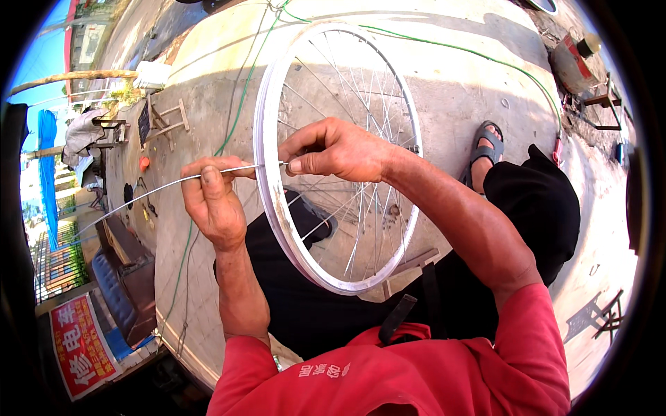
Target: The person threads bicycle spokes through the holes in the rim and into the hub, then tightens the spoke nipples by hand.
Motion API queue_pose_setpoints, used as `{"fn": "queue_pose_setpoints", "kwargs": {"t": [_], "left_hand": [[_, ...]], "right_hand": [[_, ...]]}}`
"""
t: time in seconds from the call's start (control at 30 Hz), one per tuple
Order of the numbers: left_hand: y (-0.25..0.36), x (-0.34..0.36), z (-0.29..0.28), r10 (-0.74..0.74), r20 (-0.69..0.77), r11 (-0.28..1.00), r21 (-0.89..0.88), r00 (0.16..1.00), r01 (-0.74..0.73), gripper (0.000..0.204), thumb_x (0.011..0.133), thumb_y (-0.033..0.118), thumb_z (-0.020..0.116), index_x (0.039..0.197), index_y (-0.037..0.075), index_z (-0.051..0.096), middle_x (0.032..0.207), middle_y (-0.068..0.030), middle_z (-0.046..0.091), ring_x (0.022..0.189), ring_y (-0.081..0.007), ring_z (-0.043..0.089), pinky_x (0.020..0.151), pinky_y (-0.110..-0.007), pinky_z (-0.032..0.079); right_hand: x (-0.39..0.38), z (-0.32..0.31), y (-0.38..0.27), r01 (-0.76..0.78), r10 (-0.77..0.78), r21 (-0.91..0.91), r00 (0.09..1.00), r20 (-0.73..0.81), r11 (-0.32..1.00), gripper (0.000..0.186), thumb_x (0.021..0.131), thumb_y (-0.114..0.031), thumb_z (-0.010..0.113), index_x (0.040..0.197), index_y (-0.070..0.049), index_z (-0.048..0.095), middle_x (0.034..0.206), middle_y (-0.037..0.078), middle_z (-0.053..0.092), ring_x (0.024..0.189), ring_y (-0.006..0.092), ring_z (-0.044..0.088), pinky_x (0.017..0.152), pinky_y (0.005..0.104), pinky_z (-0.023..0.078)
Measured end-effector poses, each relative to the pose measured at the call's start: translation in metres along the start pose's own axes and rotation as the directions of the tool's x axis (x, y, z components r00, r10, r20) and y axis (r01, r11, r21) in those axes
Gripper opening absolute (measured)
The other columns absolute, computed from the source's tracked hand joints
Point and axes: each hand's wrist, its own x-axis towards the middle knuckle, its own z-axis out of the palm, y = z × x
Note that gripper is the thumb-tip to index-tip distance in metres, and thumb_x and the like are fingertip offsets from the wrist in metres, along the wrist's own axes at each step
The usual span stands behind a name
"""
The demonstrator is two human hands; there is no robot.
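A bicycle wheel [268,114] without a tyre stands upright in front of me, its silver rim laced with many thin spokes. Outside the rim's left side, my left hand [216,204] is closed, pinching a long thin metal rod [149,194]. This rod runs from the far left across the fingers to the rim and seems to pass through it. Reaching over the spokes, my right hand [347,152] is closed inside the rim. Its thumb and forefinger pinch where the rod's inner end shows; the exact grip is partly hidden.
Green hose [243,97] trails over the concrete floor. On the left are a small wooden stool [166,121], scattered hand tools [147,201], a blue padded seat [114,288] and a red sign [82,347]. My sandalled foot [488,147] lies right of the wheel, near a bucket [576,66].
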Motion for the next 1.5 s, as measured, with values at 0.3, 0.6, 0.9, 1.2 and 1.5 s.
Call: {"fn": "queue_pose_setpoints", "kwargs": {"t": [0.3, 0.6, 0.9, 1.2, 1.5], "left_hand": [[-0.002, 0.002, -0.006, -0.015, 0.029, 1.000, 0.018, 0.999, 0.015, 0.027, 0.111, 0.021, 0.042, 0.111, -0.004, 0.049, 0.095, -0.0182, 0.063, 0.071, -0.0265, 0.067, 0.067, -0.039, 0.061], [-0.003, 0.003, -0.008, 0.002, 0.051, 1.000, 0.021, 0.999, -0.003, 0.027, 0.111, 0.021, 0.043, 0.113, -0.005, 0.050, 0.096, -0.0179, 0.063, 0.071, -0.0258, 0.068, 0.066, -0.039, 0.061], [0.003, 0.002, -0.004, -0.007, 0.039, 0.999, 0.043, 0.999, 0.005, 0.027, 0.111, 0.021, 0.042, 0.109, -0.004, 0.053, 0.096, -0.0181, 0.064, 0.076, -0.0253, 0.069, 0.070, -0.038, 0.061], [0.002, 0.004, -0.010, 0.054, 0.100, 0.992, 0.104, 0.993, -0.065, 0.025, 0.111, 0.021, 0.046, 0.109, -0.003, 0.054, 0.095, -0.0176, 0.064, 0.077, -0.0254, 0.068, 0.072, -0.040, 0.061], [0.008, 0.000, -0.001, 0.080, 0.053, 0.987, 0.133, 0.995, -0.087, 0.022, 0.110, 0.019, 0.049, 0.112, -0.002, 0.056, 0.096, -0.0181, 0.066, 0.079, -0.0247, 0.068, 0.074, -0.039, 0.059]], "right_hand": [[0.001, 0.000, -0.003, -0.031, 0.031, -0.007, 1.000, 0.003, 0.999, 0.029, 0.097, -0.007, 0.069, 0.125, -0.001, 0.072, 0.112, 0.010, 0.075, 0.105, 0.0163, 0.068, 0.096, 0.0319, 0.054], [0.003, 0.002, -0.001, -0.027, 0.027, -0.010, 0.999, -0.029, 1.000, 0.028, 0.094, -0.010, 0.071, 0.120, -0.002, 0.075, 0.109, 0.011, 0.077, 0.104, 0.0183, 0.070, 0.098, 0.0341, 0.054], [0.005, 0.003, 0.004, 0.006, -0.009, -0.057, 0.999, -0.050, 0.998, 0.025, 0.098, -0.016, 0.071, 0.118, -0.001, 0.075, 0.103, 0.007, 0.074, 0.098, 0.0146, 0.066, 0.092, 0.0324, 0.053], [0.006, 0.012, 0.005, -0.009, 0.006, -0.038, 0.997, -0.077, 0.999, 0.023, 0.099, -0.020, 0.072, 0.112, -0.001, 0.074, 0.095, 0.003, 0.072, 0.092, 0.0111, 0.063, 0.086, 0.0306, 0.051], [0.004, 0.012, 0.002, -0.022, 0.020, -0.026, 0.995, -0.093, 0.999, 0.022, 0.100, -0.021, 0.071, 0.109, -0.001, 0.073, 0.093, 0.002, 0.070, 0.091, 0.0103, 0.060, 0.084, 0.0307, 0.050]]}}
